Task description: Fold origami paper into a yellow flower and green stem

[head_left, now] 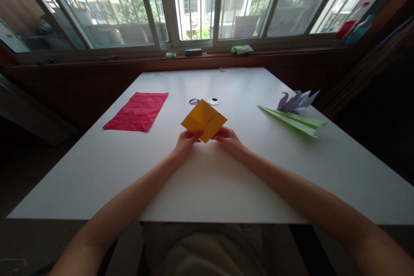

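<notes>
A folded orange paper square [203, 120] is held up just above the white table [207, 189], standing on one corner like a diamond. My left hand [186, 141] pinches its lower left edge. My right hand [227, 138] pinches its lower right edge. A crease runs across the paper's middle. Both forearms reach in from the near edge of the table.
A creased red paper sheet [137, 111] lies flat at the left. A green folded paper plane [293, 120] and a purple folded paper figure [296, 101] sit at the right. Two small round objects [213, 101] lie behind the orange paper. The window sill [194, 54] holds small items.
</notes>
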`<action>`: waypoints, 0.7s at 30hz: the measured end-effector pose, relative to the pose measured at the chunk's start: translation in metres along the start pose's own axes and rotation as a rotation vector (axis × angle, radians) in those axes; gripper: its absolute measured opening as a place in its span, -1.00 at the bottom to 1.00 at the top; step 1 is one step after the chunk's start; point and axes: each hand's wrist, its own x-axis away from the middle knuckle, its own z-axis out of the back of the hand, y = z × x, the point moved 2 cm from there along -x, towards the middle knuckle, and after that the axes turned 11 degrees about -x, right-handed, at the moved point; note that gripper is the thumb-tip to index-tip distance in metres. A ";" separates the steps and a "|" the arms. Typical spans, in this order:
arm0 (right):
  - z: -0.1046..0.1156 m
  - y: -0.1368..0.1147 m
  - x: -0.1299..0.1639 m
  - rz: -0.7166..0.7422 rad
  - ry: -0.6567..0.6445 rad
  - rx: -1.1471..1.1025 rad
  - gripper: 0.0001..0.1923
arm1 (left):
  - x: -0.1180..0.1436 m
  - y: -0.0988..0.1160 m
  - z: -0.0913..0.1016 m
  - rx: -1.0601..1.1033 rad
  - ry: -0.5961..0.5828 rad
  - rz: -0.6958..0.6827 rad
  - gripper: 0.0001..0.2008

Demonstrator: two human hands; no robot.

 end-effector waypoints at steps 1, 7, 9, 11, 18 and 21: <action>0.001 0.001 -0.001 -0.006 0.016 -0.008 -0.72 | 0.000 0.000 0.000 0.023 -0.019 0.004 -0.67; -0.003 -0.003 0.001 0.018 0.087 0.031 -0.70 | 0.004 0.004 -0.004 0.090 -0.227 0.022 -0.65; -0.005 -0.006 0.002 0.052 0.106 0.042 -0.67 | 0.005 0.006 -0.004 0.083 -0.246 0.026 -0.65; -0.005 -0.006 0.003 0.050 0.104 0.038 -0.64 | 0.006 0.007 -0.005 0.081 -0.257 0.019 -0.65; -0.001 -0.003 0.003 0.040 0.093 0.023 -0.60 | 0.007 0.010 -0.005 0.107 -0.262 -0.010 -0.62; 0.001 0.000 0.003 0.028 0.064 0.004 -0.66 | 0.006 0.008 -0.004 0.109 -0.254 0.001 -0.62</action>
